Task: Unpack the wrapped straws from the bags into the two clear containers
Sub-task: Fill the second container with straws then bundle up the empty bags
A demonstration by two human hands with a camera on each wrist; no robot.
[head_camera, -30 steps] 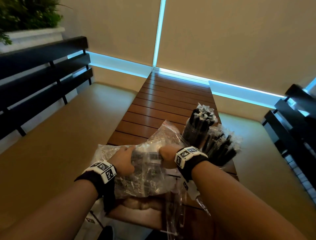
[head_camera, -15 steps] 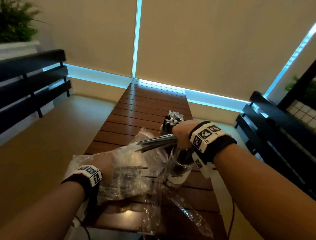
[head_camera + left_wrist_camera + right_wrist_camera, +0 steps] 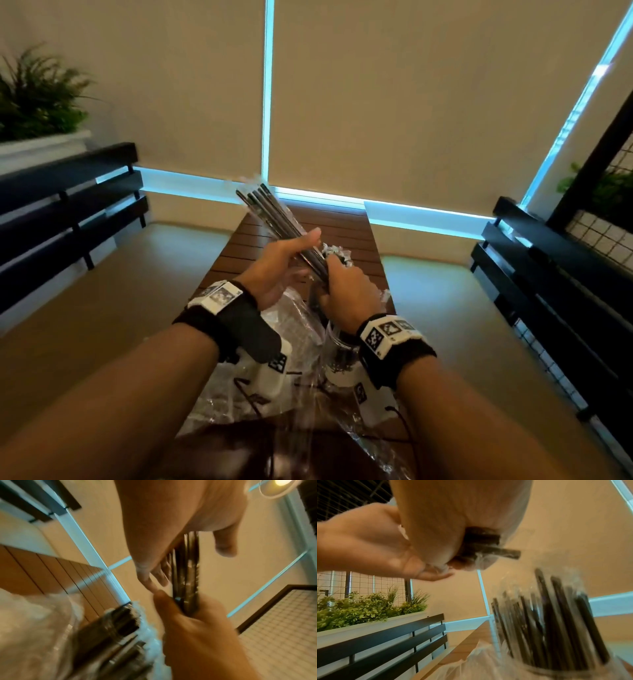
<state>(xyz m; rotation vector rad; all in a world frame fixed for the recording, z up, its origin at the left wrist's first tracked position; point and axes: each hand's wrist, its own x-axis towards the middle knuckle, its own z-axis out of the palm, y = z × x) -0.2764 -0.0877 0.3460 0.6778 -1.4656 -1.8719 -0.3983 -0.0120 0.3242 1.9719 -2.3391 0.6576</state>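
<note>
While no brand or legible writing shows anywhere, the right hand is closed around the lower end of a bundle of dark, clear-wrapped straws. The bundle's long axis tilts up, away and leftward above the brown slatted table. The left hand, fingers extended, rests flat against its side. Below stands a clear straw-filled container beside crumpled clear plastic bags.

A café-like seating nook: slatted wooden table, black benches, planter greenery
</note>
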